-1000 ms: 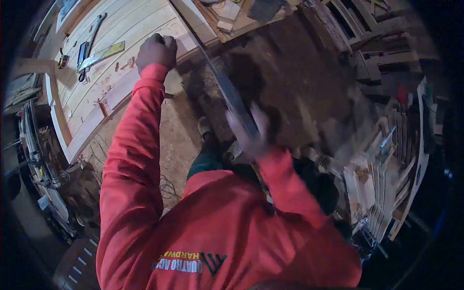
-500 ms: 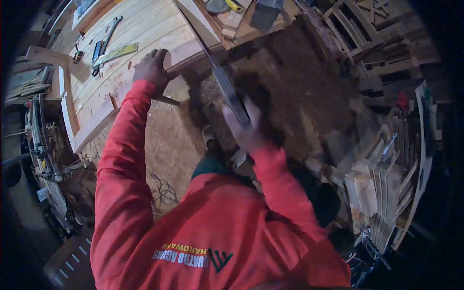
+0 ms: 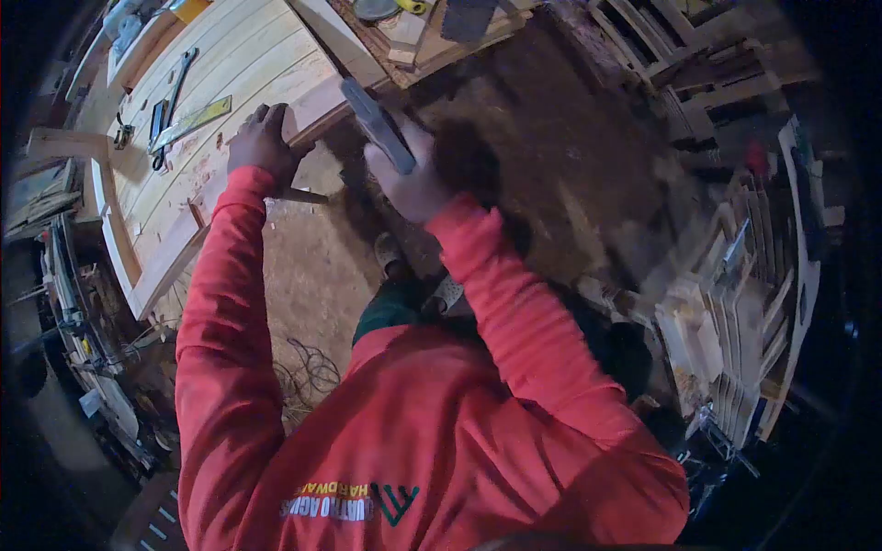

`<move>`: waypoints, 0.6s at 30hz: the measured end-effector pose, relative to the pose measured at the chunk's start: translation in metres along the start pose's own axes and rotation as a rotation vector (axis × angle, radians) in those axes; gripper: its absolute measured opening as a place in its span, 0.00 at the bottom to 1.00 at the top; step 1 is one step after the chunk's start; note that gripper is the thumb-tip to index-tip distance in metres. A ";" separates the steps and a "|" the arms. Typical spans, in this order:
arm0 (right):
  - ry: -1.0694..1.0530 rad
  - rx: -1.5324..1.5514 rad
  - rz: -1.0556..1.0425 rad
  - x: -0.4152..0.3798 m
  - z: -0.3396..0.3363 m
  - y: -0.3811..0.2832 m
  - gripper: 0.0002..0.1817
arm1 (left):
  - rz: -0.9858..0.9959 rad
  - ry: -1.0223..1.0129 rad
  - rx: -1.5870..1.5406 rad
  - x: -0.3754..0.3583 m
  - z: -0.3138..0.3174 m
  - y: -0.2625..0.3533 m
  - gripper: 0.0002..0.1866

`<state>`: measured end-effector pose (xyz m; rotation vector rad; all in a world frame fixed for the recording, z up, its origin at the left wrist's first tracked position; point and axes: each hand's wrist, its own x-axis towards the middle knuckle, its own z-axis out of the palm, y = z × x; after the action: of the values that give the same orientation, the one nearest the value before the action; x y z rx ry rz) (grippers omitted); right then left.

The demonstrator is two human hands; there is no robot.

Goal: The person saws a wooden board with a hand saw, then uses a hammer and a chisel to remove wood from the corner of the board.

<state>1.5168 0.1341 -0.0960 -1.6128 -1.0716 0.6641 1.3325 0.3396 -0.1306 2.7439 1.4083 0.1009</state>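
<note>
My right hand [image 3: 411, 172] is closed around the grey handle of a handsaw [image 3: 375, 121]. Its thin dark blade, seen nearly edge-on, runs up and left across the edge of a pale wooden panel [image 3: 248, 55]. My left hand [image 3: 262, 147] lies over the front rail of that panel, left of the saw, fingers on top and thumb toward the near side. Under this hand a short piece of wood [image 3: 303, 196] juts out. Where the saw teeth meet the wood is hard to make out.
On the panel lie a yellow-edged level or ruler [image 3: 195, 124] and a long dark metal tool [image 3: 175, 96]. A bench [image 3: 432, 60] with a yellow-handled tool [image 3: 411, 5] stands beyond. Wood offcuts [image 3: 726, 331] are stacked at right, and a cable [image 3: 308, 367] lies on the floor.
My right hand and the saw have moved up and left, pushing the handle close to the panel's edge. My left hand keeps its place on the rail, while the view has shifted slightly.
</note>
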 end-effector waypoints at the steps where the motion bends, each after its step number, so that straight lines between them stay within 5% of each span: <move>1: -0.012 0.002 0.013 0.006 0.003 0.001 0.21 | -0.014 0.028 0.013 -0.001 -0.002 0.000 0.41; 7: 0.027 0.016 0.094 -0.178 -0.066 0.003 0.25 | -0.036 -0.059 0.027 0.002 -0.004 -0.004 0.41; 9: -0.021 -0.353 0.033 -0.294 -0.110 0.045 0.22 | -0.008 -0.017 -0.001 -0.002 -0.003 0.000 0.40; 11: -0.091 -0.418 0.049 -0.315 -0.125 0.042 0.21 | 0.028 -0.028 -0.075 0.003 -0.004 -0.005 0.39; 12: -0.166 -0.300 0.145 -0.278 -0.129 -0.012 0.20 | 0.028 -0.004 -0.033 0.004 -0.001 -0.007 0.39; 17: -0.081 -0.034 0.113 -0.091 -0.039 0.013 0.14 | 0.022 -0.032 -0.048 0.005 -0.002 -0.003 0.40; 18: 0.058 0.186 -0.087 -0.044 -0.012 0.011 0.15 | 0.019 -0.010 -0.016 0.006 0.006 -0.008 0.41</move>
<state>1.5101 0.0889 -0.1067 -1.4100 -1.0018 0.6366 1.3300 0.3490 -0.1370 2.7416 1.3737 0.0990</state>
